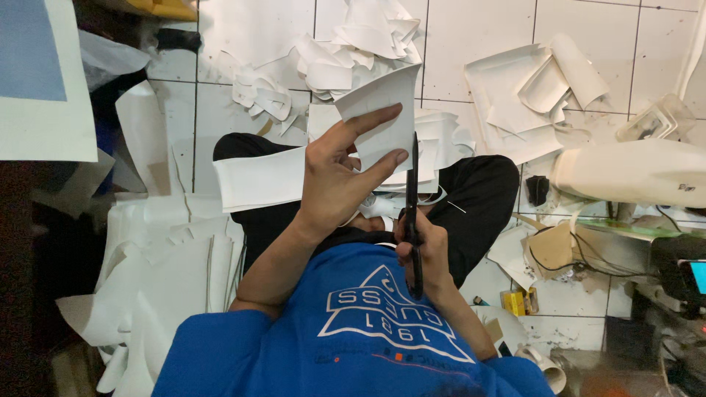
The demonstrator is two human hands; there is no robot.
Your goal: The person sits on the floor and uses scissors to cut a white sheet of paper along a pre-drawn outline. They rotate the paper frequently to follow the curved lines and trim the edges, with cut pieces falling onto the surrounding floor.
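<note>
Blue shirt cloth [353, 331] fills the near edge, and from it both arms reach out over black trousers [478, 191]. Fingers [368, 121] of the left hand [338, 176] are closed in a pinch on a white paper piece [382, 110], thumb under it and forefinger stretched along its near face, so the sheet stands up just beyond the fingertips. To their right, the right hand [426, 250] is wrapped tight around the handles of black scissors [413, 198], whose blades point away from the body and meet the paper's right edge beside the left thumb. Beyond the fingers, a heap of curled white offcuts [368, 37] lies on the tiled floor [478, 44]. Farther right, a shallow white tray [485, 73] holds folded paper scraps. Left of the hands, flat white sheets [169, 272] are stacked.
</note>
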